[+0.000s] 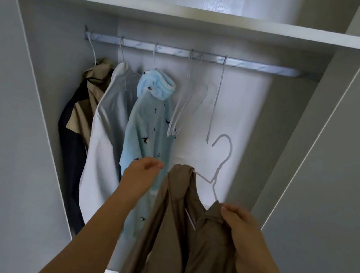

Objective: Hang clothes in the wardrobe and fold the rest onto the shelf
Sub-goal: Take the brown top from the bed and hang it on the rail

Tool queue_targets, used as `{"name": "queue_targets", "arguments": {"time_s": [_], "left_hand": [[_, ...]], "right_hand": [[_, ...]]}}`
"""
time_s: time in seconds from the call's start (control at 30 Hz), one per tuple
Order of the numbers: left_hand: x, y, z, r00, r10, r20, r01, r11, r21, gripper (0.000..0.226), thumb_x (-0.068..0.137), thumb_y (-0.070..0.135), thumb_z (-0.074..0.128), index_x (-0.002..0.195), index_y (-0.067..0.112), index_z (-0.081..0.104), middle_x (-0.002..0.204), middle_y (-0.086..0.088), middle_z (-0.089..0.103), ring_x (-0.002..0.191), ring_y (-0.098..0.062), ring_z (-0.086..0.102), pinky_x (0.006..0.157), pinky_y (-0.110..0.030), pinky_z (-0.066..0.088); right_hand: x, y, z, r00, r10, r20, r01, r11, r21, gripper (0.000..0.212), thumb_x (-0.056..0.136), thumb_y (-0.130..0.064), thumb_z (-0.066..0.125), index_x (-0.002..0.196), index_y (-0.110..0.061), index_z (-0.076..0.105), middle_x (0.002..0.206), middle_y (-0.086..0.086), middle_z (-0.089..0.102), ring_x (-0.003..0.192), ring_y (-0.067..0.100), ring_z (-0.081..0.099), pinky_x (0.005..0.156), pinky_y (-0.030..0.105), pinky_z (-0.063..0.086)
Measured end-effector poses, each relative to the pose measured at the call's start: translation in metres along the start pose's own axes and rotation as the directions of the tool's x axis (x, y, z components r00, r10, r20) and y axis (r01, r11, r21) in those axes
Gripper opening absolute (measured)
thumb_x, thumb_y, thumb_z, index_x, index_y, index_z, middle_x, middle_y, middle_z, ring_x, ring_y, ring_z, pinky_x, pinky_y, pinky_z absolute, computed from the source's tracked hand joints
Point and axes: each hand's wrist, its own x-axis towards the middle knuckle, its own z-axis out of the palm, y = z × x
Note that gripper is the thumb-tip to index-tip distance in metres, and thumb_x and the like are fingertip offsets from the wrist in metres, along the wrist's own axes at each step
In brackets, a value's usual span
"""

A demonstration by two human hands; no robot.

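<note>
A brown shirt (172,240) hangs on a white wire hanger (219,165) low in the middle, below the wardrobe rail (255,66). My right hand (241,234) grips the shirt's right shoulder over the hanger's arm. My left hand (144,168) is raised just left of the shirt's other shoulder, its fingers loosely curled and holding nothing. The hanger's hook points up, well under the rail.
On the rail hang a beige and navy jacket (78,121), a white and grey shirt (106,137), a light blue patterned garment (150,127) and several empty white hangers (193,105). A white shelf (192,14) runs above. Wardrobe side panels stand close at both sides.
</note>
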Motion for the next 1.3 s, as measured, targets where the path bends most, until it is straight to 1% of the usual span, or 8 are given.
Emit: {"name": "queue_targets", "arguments": {"time_s": [0.13,0.37,0.5,0.7,0.83,1.0,1.13,1.3], "left_hand": [[0.053,0.001,-0.002,0.996,-0.04,-0.085,0.037,0.999,-0.04,0.016,0.094,0.016,0.05,0.096,0.021,0.065,0.098,-0.001,0.062,0.093,-0.018,0.058,0.081,-0.032,0.048],[0.154,0.014,-0.024,0.945,0.09,-0.315,-0.088,0.996,0.022,0.028,0.092,0.007,0.04,0.096,0.027,0.059,0.095,0.004,0.057,0.063,-0.004,0.049,0.051,-0.013,0.036],[0.203,0.02,-0.036,0.921,0.227,-0.316,-0.188,0.971,0.149,0.026,0.091,0.004,0.043,0.097,0.023,0.06,0.105,-0.009,0.059,0.078,-0.019,0.056,0.067,-0.027,0.046],[0.26,0.013,-0.044,0.954,0.208,-0.214,-0.1,0.898,0.427,0.028,0.091,0.012,0.047,0.116,0.019,0.058,0.13,-0.007,0.049,0.117,-0.027,0.049,0.099,-0.047,0.041],[0.283,0.011,-0.047,0.998,0.029,-0.061,0.005,0.873,0.488,0.027,0.094,0.018,0.041,0.116,0.023,0.056,0.125,-0.006,0.053,0.109,-0.025,0.052,0.091,-0.039,0.044],[0.305,0.017,-0.038,0.991,0.076,0.114,-0.132,0.745,0.654,0.036,0.095,0.028,0.039,0.128,0.039,0.045,0.129,-0.002,0.055,0.109,-0.022,0.054,0.083,-0.032,0.044],[0.315,0.019,-0.021,0.963,0.264,-0.048,-0.197,0.817,0.542,0.063,0.093,0.029,0.043,0.144,0.042,0.008,0.118,-0.008,0.054,0.093,-0.026,0.057,0.072,-0.034,0.044],[0.329,0.028,-0.018,0.94,0.29,-0.178,-0.223,0.92,0.322,0.051,0.094,0.021,0.048,0.142,0.024,0.03,0.128,-0.012,0.054,0.109,-0.027,0.054,0.076,-0.023,0.035]], "right_hand": [[0.031,-0.008,0.036,0.992,0.003,0.124,0.002,0.999,-0.039,0.019,0.088,-0.004,0.059,0.075,-0.013,0.068,0.067,0.0,0.07,0.061,0.01,0.065,0.056,0.02,0.051],[0.102,-0.038,0.12,0.977,0.01,0.213,0.009,0.996,-0.089,0.013,0.09,-0.009,0.057,0.085,-0.014,0.068,0.096,0.013,0.068,0.092,0.027,0.064,0.087,0.036,0.053],[0.142,-0.053,0.165,0.976,-0.008,0.218,0.029,0.995,-0.094,0.014,0.091,-0.011,0.056,0.101,-0.014,0.066,0.105,0.008,0.067,0.1,0.022,0.062,0.097,0.037,0.048],[0.182,-0.071,0.199,0.975,-0.039,0.22,0.051,0.997,-0.05,0.015,0.092,-0.011,0.055,0.105,-0.017,0.061,0.103,0.002,0.064,0.1,0.019,0.059,0.096,0.03,0.047],[0.206,-0.09,0.202,0.99,-0.055,0.132,0.051,0.998,0.031,0.02,0.089,-0.01,0.058,0.11,-0.009,0.061,0.095,0.003,0.063,0.088,0.017,0.058,0.083,0.026,0.047],[0.236,-0.114,0.203,0.997,-0.069,0.018,0.067,0.994,0.091,0.035,0.091,-0.009,0.055,0.126,-0.004,0.051,0.111,0.016,0.058,0.085,0.019,0.053,0.066,0.026,0.042],[0.246,-0.121,0.21,0.984,-0.173,0.042,0.173,0.985,0.018,0.022,0.091,-0.011,0.055,0.112,-0.014,0.049,0.089,0.0,0.055,0.075,0.01,0.051,0.061,0.022,0.041],[0.257,-0.137,0.22,0.964,-0.244,0.103,0.248,0.968,-0.025,0.02,0.09,-0.015,0.058,0.108,-0.018,0.049,0.088,-0.005,0.052,0.081,0.01,0.051,0.075,0.027,0.044]]}}
